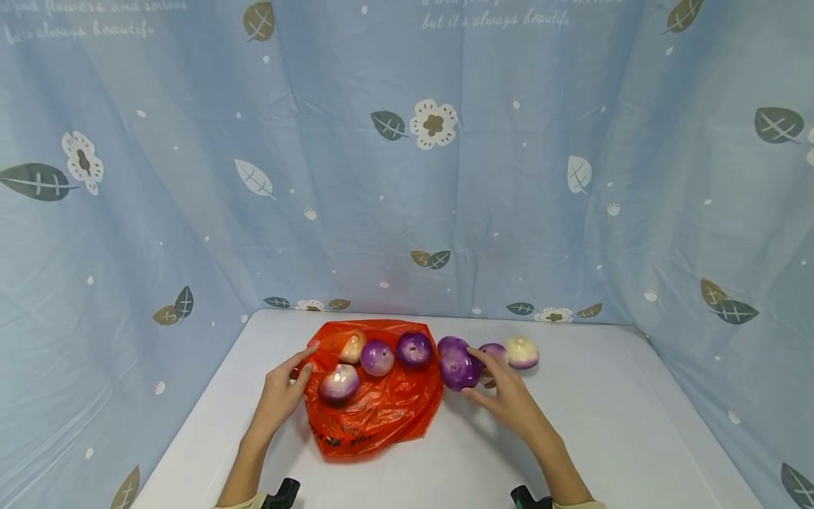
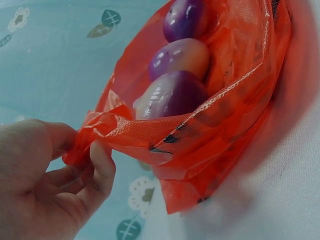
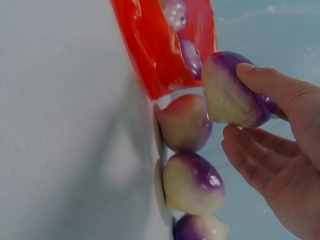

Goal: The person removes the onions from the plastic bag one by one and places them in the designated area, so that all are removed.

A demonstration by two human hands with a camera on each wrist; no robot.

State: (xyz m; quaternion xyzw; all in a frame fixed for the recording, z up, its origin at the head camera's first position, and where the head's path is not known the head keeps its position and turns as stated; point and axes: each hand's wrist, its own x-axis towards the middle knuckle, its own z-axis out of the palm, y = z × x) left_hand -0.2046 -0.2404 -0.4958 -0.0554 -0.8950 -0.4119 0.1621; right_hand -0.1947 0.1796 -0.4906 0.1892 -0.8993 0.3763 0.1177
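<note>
A red plastic bag (image 1: 381,417) lies spread on the table, its mouth held up at the left side. My left hand (image 1: 280,392) pinches the bag's rim between thumb and fingers, seen closely in the left wrist view. Several shiny purple-and-white onions, one of them a pale-topped onion (image 1: 340,382), sit inside the bag. Just right of the bag, my right hand (image 1: 509,399) grips a purple onion (image 3: 232,90) between thumb and fingertips. In the right wrist view this onion is lifted clear of the table, beside the bag's edge.
Loose onions stand in a row on the white table (image 1: 591,424) right of the bag, among them a near onion (image 3: 186,122), a middle onion (image 3: 194,183) and a pale onion (image 1: 523,353) at the far end. A blue patterned curtain (image 1: 509,212) hangs behind.
</note>
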